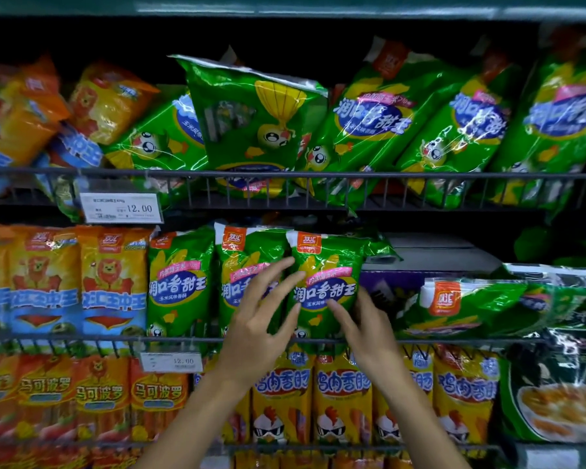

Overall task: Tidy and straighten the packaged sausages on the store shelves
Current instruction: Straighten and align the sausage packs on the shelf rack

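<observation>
Both hands frame one upright green sausage pack point(323, 286) on the middle shelf: the left hand point(256, 324) has its grip loose, fingers spread against the pack's left edge, and the right hand point(362, 324) touches its lower right with straight fingers, holding nothing. Left of that pack stand two matching green packs point(180, 282); right of it another green pack point(467, 306) lies flat

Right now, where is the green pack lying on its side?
In the head view, the green pack lies flat on the middle shelf, right of the upright green pack both hands touch.
</observation>
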